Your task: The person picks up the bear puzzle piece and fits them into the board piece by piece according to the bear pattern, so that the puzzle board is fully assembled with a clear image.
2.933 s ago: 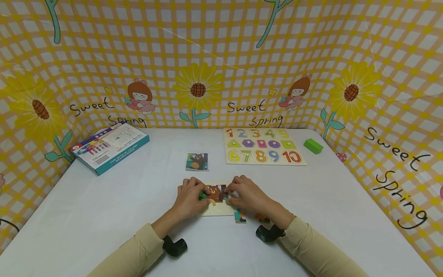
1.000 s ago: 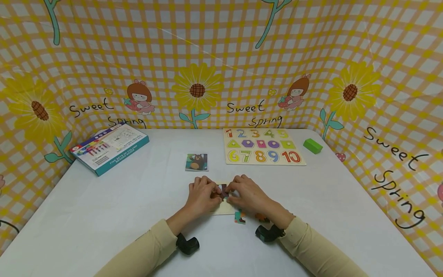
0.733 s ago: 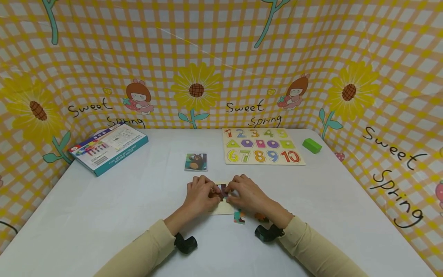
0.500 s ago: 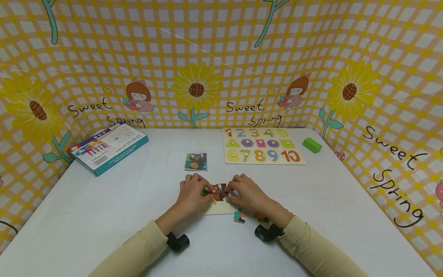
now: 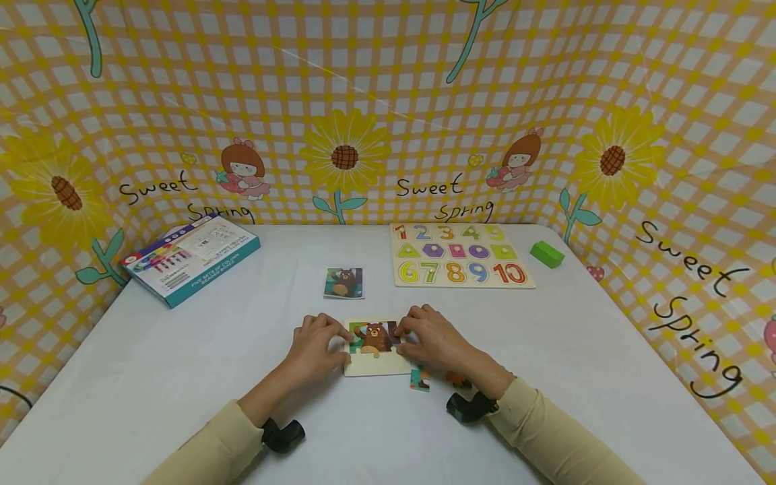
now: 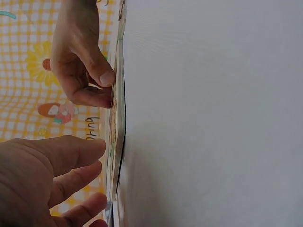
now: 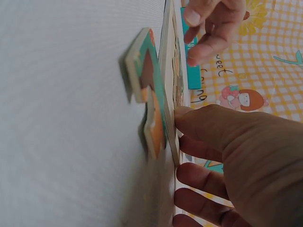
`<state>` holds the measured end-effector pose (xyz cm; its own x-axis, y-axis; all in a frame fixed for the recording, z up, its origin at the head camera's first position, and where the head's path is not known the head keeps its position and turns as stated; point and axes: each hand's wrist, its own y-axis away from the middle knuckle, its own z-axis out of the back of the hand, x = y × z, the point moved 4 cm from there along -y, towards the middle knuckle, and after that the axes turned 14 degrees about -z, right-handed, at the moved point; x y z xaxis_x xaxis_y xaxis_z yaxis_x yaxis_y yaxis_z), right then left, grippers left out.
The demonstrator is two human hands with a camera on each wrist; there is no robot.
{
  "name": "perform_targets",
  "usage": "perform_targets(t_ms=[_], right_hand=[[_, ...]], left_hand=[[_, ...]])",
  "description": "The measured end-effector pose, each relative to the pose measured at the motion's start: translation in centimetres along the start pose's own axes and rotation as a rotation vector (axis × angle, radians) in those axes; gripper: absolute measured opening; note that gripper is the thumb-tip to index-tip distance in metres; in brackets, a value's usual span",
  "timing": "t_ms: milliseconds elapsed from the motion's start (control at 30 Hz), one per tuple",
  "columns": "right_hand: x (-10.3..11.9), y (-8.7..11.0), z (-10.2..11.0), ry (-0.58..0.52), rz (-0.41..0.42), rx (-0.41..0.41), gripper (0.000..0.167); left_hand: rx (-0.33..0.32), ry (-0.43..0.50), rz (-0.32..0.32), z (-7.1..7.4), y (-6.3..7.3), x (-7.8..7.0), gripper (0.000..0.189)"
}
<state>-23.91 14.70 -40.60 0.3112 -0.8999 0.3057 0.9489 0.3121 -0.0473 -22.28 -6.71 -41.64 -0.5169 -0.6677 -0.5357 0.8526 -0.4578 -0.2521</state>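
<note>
In the head view, a jigsaw board (image 5: 377, 366) lies at mid-table, with a brown bear picture (image 5: 376, 337) across its upper part. Its lower strip is bare pale wood. My left hand (image 5: 315, 347) is at the board's left edge, thumb and fingers apart; the left wrist view shows nothing between them. The right hand (image 5: 436, 340) rests its thumb and fingertips on the board's right end, hiding part of the picture there. Just below that end lie loose jigsaw pieces, one teal (image 5: 419, 379) and one orange (image 5: 459, 380), partly covered by the right wrist.
A bear picture card (image 5: 343, 283) lies behind the board. Farther back are a wooden number board (image 5: 463, 256) and a green block (image 5: 547, 254) on the right. A teal-sided box (image 5: 192, 259) stands at the left. Patterned cloth (image 5: 345, 81) walls the table.
My left hand first moved right over the bear picture, then drew back left to the board's edge, uncovering the picture. The right hand has stayed on the board's right end.
</note>
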Motion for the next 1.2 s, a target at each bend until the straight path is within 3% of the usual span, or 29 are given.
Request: perform_targets(t_ms=[433,867,1200], right_hand=[[0.1,0.1,-0.1,0.008,0.003,-0.009,0.019],[0.3,0.1,0.1,0.004,-0.027,0.011,0.021],[-0.1,1.8,1.5,0.011,-0.020,0.018,0.029]], left_hand=[[0.006,0.043,-0.053,0.0,0.9,-0.2,0.022],[0.012,0.037,-0.055,-0.3,1.1,0.1,0.025],[-0.003,0.017,-0.062,-0.2,1.3,0.2,0.036]])
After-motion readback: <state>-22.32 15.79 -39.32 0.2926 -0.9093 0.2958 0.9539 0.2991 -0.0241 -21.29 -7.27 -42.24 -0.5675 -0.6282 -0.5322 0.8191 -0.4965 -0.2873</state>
